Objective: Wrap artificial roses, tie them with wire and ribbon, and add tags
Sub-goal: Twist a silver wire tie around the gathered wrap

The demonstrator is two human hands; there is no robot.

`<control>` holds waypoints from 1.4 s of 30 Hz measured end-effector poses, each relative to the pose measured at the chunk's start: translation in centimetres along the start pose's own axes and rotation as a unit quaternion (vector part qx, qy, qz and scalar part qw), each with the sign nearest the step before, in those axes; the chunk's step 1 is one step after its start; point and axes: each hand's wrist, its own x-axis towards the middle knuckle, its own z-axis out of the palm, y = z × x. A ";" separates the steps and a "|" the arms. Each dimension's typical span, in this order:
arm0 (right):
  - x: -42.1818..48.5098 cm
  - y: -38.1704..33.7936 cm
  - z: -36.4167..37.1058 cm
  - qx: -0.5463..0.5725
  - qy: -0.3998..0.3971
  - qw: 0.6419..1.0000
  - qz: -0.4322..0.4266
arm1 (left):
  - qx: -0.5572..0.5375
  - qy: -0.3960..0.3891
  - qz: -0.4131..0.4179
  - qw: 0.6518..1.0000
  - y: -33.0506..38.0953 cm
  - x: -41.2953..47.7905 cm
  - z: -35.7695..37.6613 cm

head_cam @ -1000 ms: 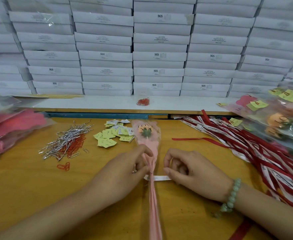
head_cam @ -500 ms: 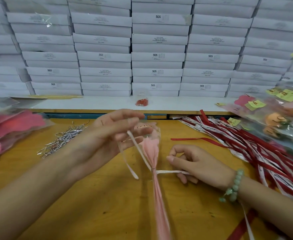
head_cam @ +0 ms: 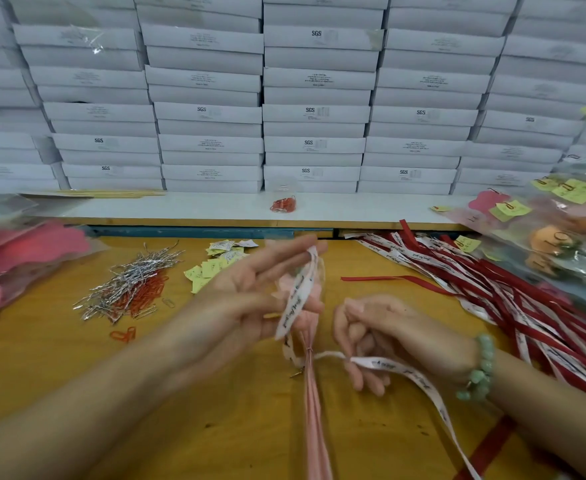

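Stage: tying ribbon (head_cam: 298,292)
Wrapped rose (head_cam: 311,393) wired (head_cam: 308,348) between hands; right hand (head_cam: 395,337) pinches ribbon, left hand (head_cam: 250,299) carries its other end, grip unclear. Knot, tags (head_cam: 208,271) outstanding.

Bare table (head_cam: 59,375) near front-left; wire pile (head_cam: 135,282) left, ribbon heap (head_cam: 526,306) right crowd sides.

The flat white cardboard boxes (head_cam: 316,33) stacked at the back have "SGS" in black on many of their fronts. Some also have lines of tiny print, too small to read. The thin white cloth ribbon (head_cam: 298,292) has curly black writing, too blurry to read. An orange fake rose in clear wrap (head_cam: 547,237) on the right shows the letters "LO". The little yellow paper tags (head_cam: 212,268) have writing too small to read.
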 end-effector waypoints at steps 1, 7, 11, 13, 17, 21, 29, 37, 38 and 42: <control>0.0 0.0 0.2 0.006 -0.020 1.000 0.003 | 0.015 0.008 -0.007 1.000 -0.5 0.0 0.3; 0.1 -0.5 0.0 0.118 -0.133 0.984 0.011 | 0.003 0.057 -0.038 0.998 -2.6 -0.3 0.7; 0.1 -0.8 -0.3 0.164 -0.164 0.972 -0.018 | 0.036 0.053 -0.049 0.997 -3.0 -0.5 0.5; 0.2 -0.9 -0.2 0.166 -0.156 0.973 -0.035 | 0.050 0.033 -0.063 0.996 -3.4 -0.7 0.6; 0.2 -1.0 0.0 0.139 -0.099 0.983 -0.067 | 0.057 -0.003 -0.093 0.994 -3.6 -0.8 0.4; 0.4 -1.2 0.1 0.130 0.002 0.984 -0.119 | 0.060 -0.023 -0.106 0.992 -3.1 -0.8 0.1; 0.9 -0.9 0.3 0.020 0.120 0.982 -0.145 | 0.230 -0.018 -0.091 0.969 -3.0 -0.9 0.5; 0.7 0.2 -1.9 0.028 0.397 0.912 -0.104 | 0.170 -0.022 -0.075 0.982 -3.3 -0.8 0.0; 0.6 0.3 -2.1 0.029 0.415 0.905 -0.088 | 0.162 -0.025 -0.076 0.984 -3.3 -0.8 0.0; 0.5 1.0 -2.5 -0.138 0.464 0.874 -0.047 | 0.130 -0.026 -0.055 0.990 -3.2 -0.8 0.1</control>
